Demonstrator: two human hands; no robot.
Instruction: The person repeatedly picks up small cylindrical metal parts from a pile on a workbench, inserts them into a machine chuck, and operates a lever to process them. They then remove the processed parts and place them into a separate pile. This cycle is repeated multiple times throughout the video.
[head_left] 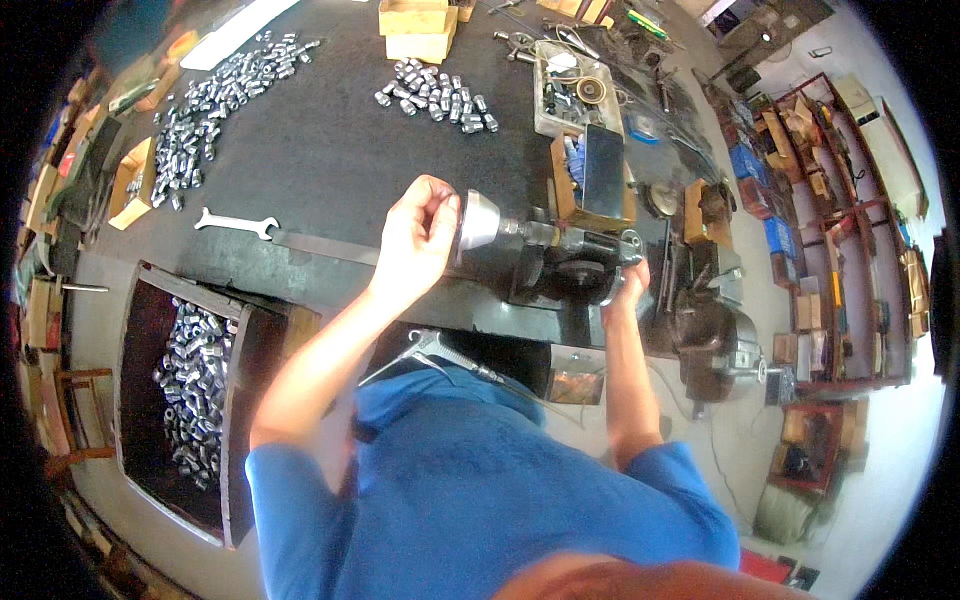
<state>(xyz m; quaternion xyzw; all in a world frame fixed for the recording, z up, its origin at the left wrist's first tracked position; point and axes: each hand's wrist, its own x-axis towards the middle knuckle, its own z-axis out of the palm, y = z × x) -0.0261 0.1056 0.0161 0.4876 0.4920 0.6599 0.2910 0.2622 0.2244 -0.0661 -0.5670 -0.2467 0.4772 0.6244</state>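
Observation:
My left hand (pixel 418 232) is closed, thumb and fingertips pinched together at the wide face of a silver cone-shaped metal piece (pixel 481 220). Whatever lies between those fingertips is hidden. The cone sits on the shaft of a dark bench-mounted machine (pixel 575 262), pointing its narrow end to the right. At the machine's right end, my right hand (pixel 630 285) is closed around what looks like a handle, partly covered by the machine. A double open-ended wrench (pixel 237 223) lies on the dark bench top (pixel 300 150), left of my left hand.
Small metal collets lie in a big pile (pixel 225 95) and a smaller pile (pixel 440 95). More fill a dark bin (pixel 232 400) at lower left. An air blow gun (pixel 435 350) hangs at the bench's front. A parts tray (pixel 548 115), a vise (pixel 715 340) and shelves (pixel 830 230) stand right.

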